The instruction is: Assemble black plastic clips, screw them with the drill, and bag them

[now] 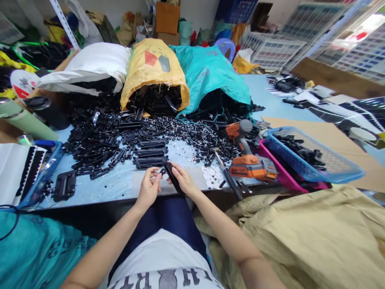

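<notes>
My right hand grips a long black plastic bar at the near edge of the pale blue table. My left hand pinches a small black piece held against that bar's upper end. Both hands hover just above the table edge, close together. Right behind them lie stacked black bars and a wide spread of small black parts.
An orange cordless drill and a hammer lie right of my hands. Blue and pink baskets of black parts stand farther right. Yellow, teal and white sacks spill parts at the back. A green bottle lies at left.
</notes>
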`<action>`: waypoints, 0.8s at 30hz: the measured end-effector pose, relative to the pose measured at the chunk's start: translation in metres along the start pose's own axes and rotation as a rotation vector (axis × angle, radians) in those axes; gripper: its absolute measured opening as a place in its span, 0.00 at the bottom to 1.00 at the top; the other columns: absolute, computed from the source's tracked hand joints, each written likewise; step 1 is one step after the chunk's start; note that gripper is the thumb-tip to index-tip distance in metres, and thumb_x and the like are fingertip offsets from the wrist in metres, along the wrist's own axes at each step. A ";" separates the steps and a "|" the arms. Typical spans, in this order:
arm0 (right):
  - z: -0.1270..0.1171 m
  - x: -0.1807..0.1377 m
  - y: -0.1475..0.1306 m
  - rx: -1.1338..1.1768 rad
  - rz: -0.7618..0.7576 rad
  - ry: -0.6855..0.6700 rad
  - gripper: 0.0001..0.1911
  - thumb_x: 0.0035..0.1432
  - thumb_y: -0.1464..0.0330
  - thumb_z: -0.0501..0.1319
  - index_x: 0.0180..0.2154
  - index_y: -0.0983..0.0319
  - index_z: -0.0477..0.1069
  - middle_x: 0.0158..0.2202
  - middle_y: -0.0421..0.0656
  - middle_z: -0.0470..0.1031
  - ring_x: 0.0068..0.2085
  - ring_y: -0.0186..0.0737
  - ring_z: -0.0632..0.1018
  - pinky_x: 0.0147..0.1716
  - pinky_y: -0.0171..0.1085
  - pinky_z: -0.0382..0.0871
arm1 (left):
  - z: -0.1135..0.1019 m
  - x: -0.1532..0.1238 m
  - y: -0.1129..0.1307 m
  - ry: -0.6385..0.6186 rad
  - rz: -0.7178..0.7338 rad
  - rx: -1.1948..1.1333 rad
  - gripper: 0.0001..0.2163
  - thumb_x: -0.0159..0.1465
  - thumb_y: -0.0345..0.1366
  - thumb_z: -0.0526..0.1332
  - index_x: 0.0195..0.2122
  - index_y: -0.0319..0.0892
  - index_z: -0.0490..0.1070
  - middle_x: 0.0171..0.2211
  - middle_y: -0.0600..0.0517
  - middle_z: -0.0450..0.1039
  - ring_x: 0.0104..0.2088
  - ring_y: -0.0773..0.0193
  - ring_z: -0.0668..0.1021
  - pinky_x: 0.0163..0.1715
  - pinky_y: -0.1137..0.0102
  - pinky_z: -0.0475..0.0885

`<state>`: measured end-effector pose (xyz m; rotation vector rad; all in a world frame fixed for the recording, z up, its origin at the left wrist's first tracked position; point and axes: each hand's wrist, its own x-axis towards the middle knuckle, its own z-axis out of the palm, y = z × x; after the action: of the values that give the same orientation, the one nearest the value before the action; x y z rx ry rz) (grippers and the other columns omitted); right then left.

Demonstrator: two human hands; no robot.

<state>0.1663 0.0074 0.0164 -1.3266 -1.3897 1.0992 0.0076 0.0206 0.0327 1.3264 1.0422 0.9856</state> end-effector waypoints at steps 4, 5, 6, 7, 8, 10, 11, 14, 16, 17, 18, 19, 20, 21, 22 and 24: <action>-0.001 -0.007 -0.016 0.227 0.053 -0.053 0.28 0.61 0.54 0.51 0.60 0.56 0.56 0.37 0.42 0.72 0.27 0.31 0.73 0.24 0.33 0.72 | 0.007 -0.007 0.016 0.017 0.146 0.168 0.19 0.63 0.42 0.55 0.53 0.41 0.65 0.36 0.50 0.70 0.25 0.72 0.72 0.25 0.74 0.69; -0.006 -0.008 -0.019 0.177 0.006 -0.060 0.28 0.60 0.55 0.53 0.59 0.55 0.58 0.40 0.42 0.72 0.27 0.30 0.73 0.23 0.32 0.72 | 0.006 -0.007 0.018 0.020 0.215 0.250 0.17 0.63 0.41 0.55 0.52 0.41 0.67 0.37 0.49 0.70 0.30 0.68 0.74 0.31 0.72 0.71; -0.011 -0.008 -0.022 0.104 -0.055 -0.071 0.27 0.59 0.55 0.54 0.58 0.54 0.60 0.42 0.43 0.71 0.27 0.29 0.72 0.24 0.32 0.71 | 0.004 -0.008 0.020 0.020 0.284 0.327 0.16 0.63 0.40 0.54 0.51 0.41 0.69 0.38 0.48 0.70 0.35 0.65 0.75 0.37 0.70 0.71; -0.016 -0.009 -0.024 0.015 -0.124 -0.084 0.26 0.59 0.56 0.55 0.58 0.54 0.61 0.43 0.43 0.70 0.27 0.28 0.72 0.25 0.32 0.72 | 0.002 -0.008 0.022 0.020 0.343 0.390 0.16 0.64 0.39 0.54 0.50 0.41 0.70 0.38 0.47 0.71 0.39 0.64 0.74 0.40 0.69 0.71; -0.021 -0.009 -0.027 -0.078 -0.193 -0.095 0.25 0.59 0.57 0.55 0.57 0.55 0.62 0.42 0.43 0.70 0.29 0.29 0.72 0.28 0.33 0.72 | 0.001 -0.008 0.022 0.014 0.387 0.438 0.15 0.64 0.38 0.53 0.50 0.41 0.70 0.38 0.47 0.71 0.40 0.63 0.74 0.42 0.68 0.70; -0.025 -0.010 -0.031 -0.234 -0.316 -0.107 0.25 0.59 0.59 0.56 0.57 0.55 0.62 0.39 0.43 0.71 0.33 0.34 0.73 0.35 0.36 0.72 | 0.001 -0.008 0.022 0.006 0.444 0.490 0.15 0.65 0.37 0.52 0.51 0.42 0.70 0.37 0.48 0.71 0.39 0.64 0.74 0.41 0.68 0.71; -0.025 -0.011 -0.033 -0.281 -0.361 -0.101 0.24 0.59 0.60 0.56 0.57 0.56 0.62 0.37 0.43 0.72 0.36 0.36 0.73 0.39 0.38 0.71 | 0.003 -0.008 0.021 0.013 0.465 0.501 0.15 0.66 0.37 0.52 0.51 0.43 0.69 0.37 0.48 0.70 0.39 0.64 0.74 0.41 0.69 0.71; -0.010 -0.015 -0.036 -0.258 -0.390 0.038 0.25 0.61 0.59 0.55 0.59 0.55 0.61 0.39 0.45 0.72 0.38 0.39 0.73 0.41 0.40 0.70 | 0.013 -0.009 0.021 0.149 0.546 0.482 0.16 0.67 0.36 0.50 0.52 0.42 0.68 0.38 0.46 0.70 0.40 0.64 0.74 0.41 0.68 0.71; 0.003 -0.018 -0.036 -0.180 -0.362 0.156 0.25 0.61 0.59 0.53 0.60 0.55 0.59 0.41 0.46 0.71 0.38 0.39 0.73 0.39 0.41 0.71 | 0.018 -0.009 0.022 0.269 0.607 0.450 0.16 0.67 0.35 0.49 0.53 0.40 0.67 0.40 0.45 0.71 0.41 0.63 0.74 0.42 0.67 0.71; 0.009 -0.019 -0.035 -0.152 -0.346 0.191 0.26 0.61 0.58 0.53 0.60 0.55 0.58 0.41 0.47 0.71 0.38 0.40 0.73 0.38 0.41 0.72 | 0.018 -0.008 0.023 0.292 0.632 0.441 0.16 0.67 0.34 0.48 0.53 0.39 0.66 0.40 0.44 0.71 0.41 0.63 0.74 0.43 0.67 0.71; 0.014 -0.020 -0.033 -0.137 -0.332 0.199 0.26 0.61 0.57 0.53 0.60 0.54 0.58 0.42 0.47 0.71 0.38 0.41 0.73 0.38 0.42 0.72 | 0.017 -0.007 0.023 0.284 0.651 0.439 0.16 0.67 0.34 0.48 0.53 0.39 0.67 0.40 0.44 0.71 0.41 0.64 0.74 0.42 0.67 0.71; 0.018 -0.019 -0.031 -0.132 -0.317 0.189 0.27 0.61 0.57 0.53 0.60 0.55 0.58 0.43 0.47 0.71 0.39 0.42 0.73 0.38 0.42 0.72 | 0.014 -0.005 0.024 0.254 0.656 0.442 0.16 0.67 0.34 0.48 0.53 0.40 0.67 0.40 0.45 0.71 0.41 0.64 0.74 0.42 0.67 0.71; 0.021 -0.018 -0.029 -0.134 -0.298 0.177 0.28 0.60 0.56 0.53 0.60 0.55 0.58 0.43 0.48 0.70 0.39 0.42 0.73 0.38 0.43 0.72 | 0.011 -0.003 0.024 0.218 0.649 0.447 0.16 0.67 0.35 0.48 0.52 0.40 0.68 0.40 0.45 0.71 0.41 0.63 0.74 0.42 0.67 0.71; 0.023 -0.016 -0.027 -0.140 -0.277 0.168 0.28 0.61 0.56 0.53 0.61 0.55 0.57 0.44 0.48 0.70 0.40 0.42 0.73 0.39 0.43 0.72 | 0.008 -0.001 0.023 0.197 0.628 0.448 0.15 0.67 0.36 0.49 0.51 0.41 0.68 0.40 0.45 0.72 0.41 0.63 0.74 0.43 0.66 0.71; 0.024 -0.013 -0.024 -0.154 -0.261 0.155 0.28 0.61 0.56 0.52 0.61 0.55 0.56 0.45 0.48 0.70 0.40 0.42 0.73 0.40 0.43 0.72 | 0.006 0.001 0.021 0.193 0.591 0.440 0.15 0.67 0.37 0.49 0.50 0.41 0.69 0.40 0.45 0.72 0.42 0.62 0.74 0.43 0.66 0.70; 0.022 -0.004 -0.020 -0.229 -0.258 0.077 0.27 0.63 0.56 0.49 0.62 0.54 0.54 0.46 0.47 0.70 0.42 0.40 0.73 0.43 0.41 0.70 | 0.004 0.004 0.013 0.233 0.455 0.361 0.16 0.66 0.40 0.50 0.50 0.41 0.68 0.42 0.45 0.71 0.39 0.63 0.75 0.41 0.66 0.72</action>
<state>0.1404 0.0020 0.0311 -1.2897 -1.6130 0.7275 0.0127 0.0233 0.0451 1.8312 1.1560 1.3595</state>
